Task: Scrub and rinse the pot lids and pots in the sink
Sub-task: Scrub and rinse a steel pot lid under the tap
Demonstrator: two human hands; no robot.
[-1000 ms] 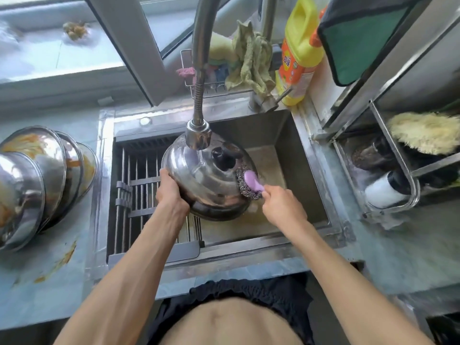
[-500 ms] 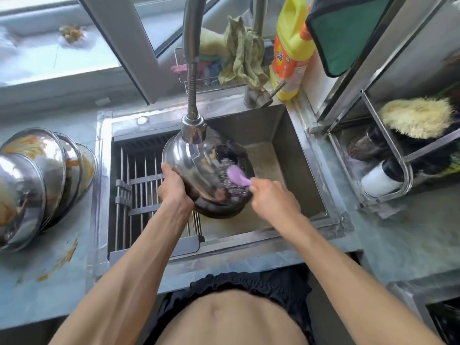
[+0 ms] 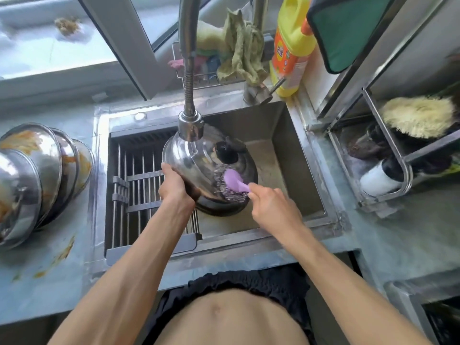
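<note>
Barely into the job, by the look of it. One steel pot lid (image 3: 199, 170) held tilted over the sink (image 3: 293, 170), right under the faucet head (image 3: 190, 125), dome side up with the black knob (image 3: 225, 153) showing. Left hand (image 3: 174, 185) curled round the lid's left rim, thumb on top. Right hand (image 3: 271, 205) wrapped around the purple handle of the scrubber (image 3: 234, 181), steel-wool end pressed against the dome just below the knob. So: scrubbing stage on this lid, rinse probably not done yet.

Plenty left. Stack of steel bowls or pots (image 3: 37, 175) leaning on the desk (image 3: 62, 282) to the left, well apart from the sink, smeared with orange sauce. Orange smudges on the desk too. Nothing visibly clean and set aside; drain rack (image 3: 139, 195) in the sink's left half bare where visible.

Hard-to-tell stuff:
- Water running or not? Couldn't make out a stream.
- Underside of the lid hidden, so no idea how dirty.
- Lid and scrubber a bit motion-blurred; suds or grime not readable.
- Left stack cut off by the frame edge, so exact count unknown, and pot versus bowl unclear.
- Right fingers mostly tucked under the hand.
</note>
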